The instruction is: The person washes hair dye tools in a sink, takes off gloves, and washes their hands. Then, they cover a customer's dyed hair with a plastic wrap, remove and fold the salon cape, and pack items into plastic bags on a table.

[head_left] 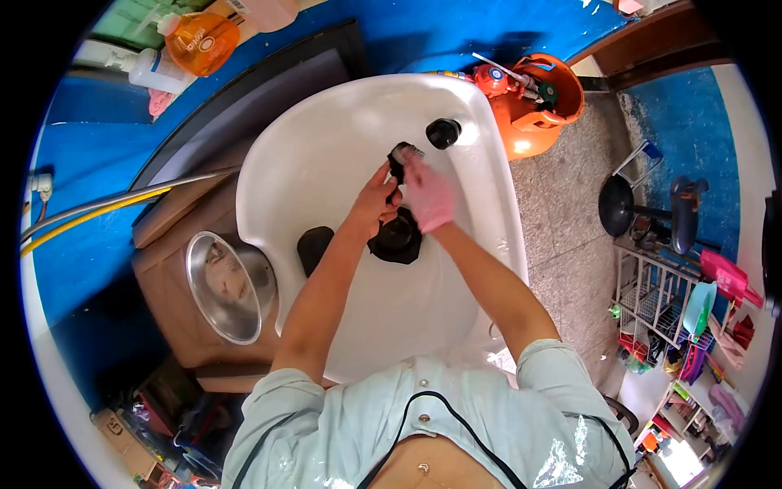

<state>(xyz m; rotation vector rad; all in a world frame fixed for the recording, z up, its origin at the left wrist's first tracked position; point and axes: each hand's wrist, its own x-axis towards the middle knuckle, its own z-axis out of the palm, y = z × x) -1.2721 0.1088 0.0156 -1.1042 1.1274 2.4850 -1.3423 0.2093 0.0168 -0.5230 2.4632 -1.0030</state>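
Black brush-like object (402, 156) sits over the white wash basin (326, 147), toward the basin's far side, just short of the black knob (443, 132) on the basin's far rim. Both hands are on it. Left hand (375, 198) is closed, fingers pinching the object's lower edge. Right hand (428, 194) lies over its right side, fingers curled loosely against it; can't tell how firm that grip is, the object is mostly hidden between the two hands. Exact type of object unclear, only a dark body with a pale bristled-looking end shows. Directly under the hands, at basin centre, is a black drain fitting (397, 237). A second dark oval piece (314, 247) lies on the basin floor, left of the drain, touching nothing else visible. Both forearms reach over the basin's near rim; sleeves are pale green. Left of the basin, just beside its rim, a steel bowl (226, 285) rests on a brown cabinet top. Beyond the basin's far-right corner stands an orange gas cylinder (538, 106), close to the rim, with a red regulator (490, 81) on top. Beyond the basin's far-left side, on a ledge against the blue wall, are an orange bottle (201, 41) and a white bottle (159, 69), well apart from the hands. A grey hose and a yellow hose (98, 210) run in from the left toward the basin's left rim. Well right of the basin, a wire rack (660, 301) holds coloured plastic items.
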